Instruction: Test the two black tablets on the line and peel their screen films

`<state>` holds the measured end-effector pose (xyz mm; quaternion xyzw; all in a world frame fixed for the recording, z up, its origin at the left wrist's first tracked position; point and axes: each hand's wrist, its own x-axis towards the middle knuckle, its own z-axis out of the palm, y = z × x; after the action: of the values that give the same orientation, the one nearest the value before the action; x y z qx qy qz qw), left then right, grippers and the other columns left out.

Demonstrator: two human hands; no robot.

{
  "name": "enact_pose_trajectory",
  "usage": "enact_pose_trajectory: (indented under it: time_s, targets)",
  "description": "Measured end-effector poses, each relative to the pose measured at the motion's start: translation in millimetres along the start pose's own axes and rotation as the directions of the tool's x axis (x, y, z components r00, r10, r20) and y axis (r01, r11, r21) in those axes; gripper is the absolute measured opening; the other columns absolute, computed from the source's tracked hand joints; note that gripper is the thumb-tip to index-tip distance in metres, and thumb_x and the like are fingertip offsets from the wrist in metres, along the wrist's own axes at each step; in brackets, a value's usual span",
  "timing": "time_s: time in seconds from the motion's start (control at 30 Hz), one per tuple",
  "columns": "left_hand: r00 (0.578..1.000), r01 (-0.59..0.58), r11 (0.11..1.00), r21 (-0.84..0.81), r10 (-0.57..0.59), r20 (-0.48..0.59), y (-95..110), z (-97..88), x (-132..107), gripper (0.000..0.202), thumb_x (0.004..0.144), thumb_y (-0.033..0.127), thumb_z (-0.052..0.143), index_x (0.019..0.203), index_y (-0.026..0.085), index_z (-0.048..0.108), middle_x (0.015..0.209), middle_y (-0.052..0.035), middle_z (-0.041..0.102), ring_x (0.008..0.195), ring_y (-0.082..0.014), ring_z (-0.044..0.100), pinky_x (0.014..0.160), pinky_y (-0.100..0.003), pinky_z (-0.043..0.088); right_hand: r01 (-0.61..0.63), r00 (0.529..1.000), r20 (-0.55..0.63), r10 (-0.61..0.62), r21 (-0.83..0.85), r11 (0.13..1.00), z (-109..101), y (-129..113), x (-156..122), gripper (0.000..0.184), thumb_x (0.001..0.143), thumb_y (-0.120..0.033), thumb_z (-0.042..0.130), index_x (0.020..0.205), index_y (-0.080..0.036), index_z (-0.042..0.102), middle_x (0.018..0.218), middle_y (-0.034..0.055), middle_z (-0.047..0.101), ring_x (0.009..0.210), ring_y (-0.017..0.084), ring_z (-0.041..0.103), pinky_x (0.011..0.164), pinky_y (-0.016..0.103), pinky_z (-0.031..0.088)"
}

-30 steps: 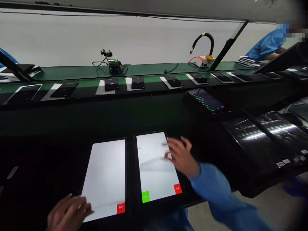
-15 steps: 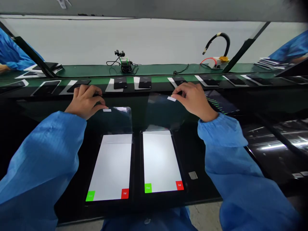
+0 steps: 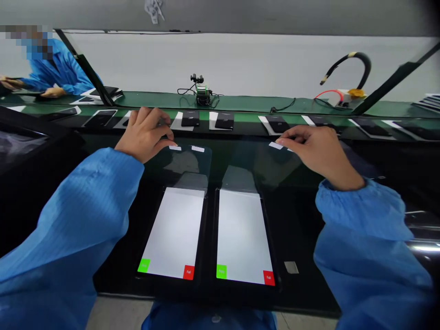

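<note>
Two tablets lie side by side on the dark bench, the left tablet (image 3: pixel 175 231) and the right tablet (image 3: pixel 243 236), both with white screens and a green and a red button at the bottom. My left hand (image 3: pixel 146 133) pinches the white tab of a clear protective film (image 3: pixel 185 165) lifted off the left tablet's far end. My right hand (image 3: pixel 318 149) pinches the tab of a second clear film (image 3: pixel 254 167) raised over the right tablet. Both arms wear blue sleeves.
A green conveyor belt (image 3: pixel 240 103) runs across the back with several dark phones on white sheets. A small black device with cables (image 3: pixel 201 91) and a curved black hose (image 3: pixel 354 62) stand behind it. A co-worker in blue (image 3: pixel 51 71) works at far left. A small tab (image 3: pixel 291 267) lies right of the tablets.
A second ago my hands were low on the tablets' screens. They have since risen to the far ends, pinched the film tabs and peeled the films up; the view has shifted left.
</note>
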<state>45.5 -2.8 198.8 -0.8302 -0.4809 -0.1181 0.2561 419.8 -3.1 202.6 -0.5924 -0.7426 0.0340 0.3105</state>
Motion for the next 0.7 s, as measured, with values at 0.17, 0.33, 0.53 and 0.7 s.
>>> enact_pose_trajectory:
  time_s: [0.17, 0.33, 0.53, 0.7]
  targets:
    - [1.0, -0.02, 1.0, -0.008, 0.02, 0.012, 1, -1.9, -3, 0.044, 0.092, 0.048, 0.038, 0.091, 0.013, 0.065, 0.118, -0.0108, 0.055, 0.11, -0.0253, 0.044, 0.091, -0.046, 0.039, -0.001, 0.999, 0.032, 0.002, -0.02, 1.0, 0, 1, 1, 0.004, 0.077, -0.021, 0.065, 0.074, -0.019, 0.068, 0.064, 0.0, 0.063, 0.057, 0.011, 0.049, 0.063, 0.028, 0.033]
    - [0.995, -0.09, 0.994, -0.069, 0.088, -0.037, 1, 5.8, -3, 0.037, 0.093, 0.042, 0.041, 0.09, 0.012, 0.061, 0.107, -0.0078, 0.065, 0.104, -0.0245, 0.05, 0.087, -0.043, 0.042, -0.02, 0.995, 0.095, 0.022, -0.023, 1.0, 4, 0, 1, 0.006, 0.074, -0.022, 0.066, 0.068, -0.02, 0.066, 0.059, -0.001, 0.06, 0.057, 0.013, 0.05, 0.063, 0.029, 0.034]
    - [0.993, -0.105, 0.983, -0.149, 0.112, 0.046, 1, 29.5, -7, 0.031, 0.095, 0.033, 0.037, 0.09, 0.013, 0.06, 0.089, -0.008, 0.066, 0.091, -0.0229, 0.059, 0.08, -0.04, 0.046, -0.07, 0.983, 0.171, 0.069, 0.001, 0.998, 8, 2, -2, 0.008, 0.072, -0.024, 0.065, 0.066, -0.02, 0.067, 0.059, 0.0001, 0.062, 0.058, 0.014, 0.052, 0.063, 0.03, 0.035]
    - [0.988, -0.03, 0.963, -0.268, 0.068, 0.136, -6, 47.5, -17, 0.026, 0.091, 0.03, 0.041, 0.091, 0.014, 0.062, 0.082, -0.008, 0.065, 0.08, -0.0215, 0.062, 0.08, -0.039, 0.048, -0.144, 0.974, 0.183, 0.133, 0.052, 0.988, 6, 20, -10, 0.01, 0.069, -0.03, 0.067, 0.066, -0.02, 0.069, 0.062, 0.001, 0.065, 0.059, 0.015, 0.054, 0.062, 0.031, 0.036]
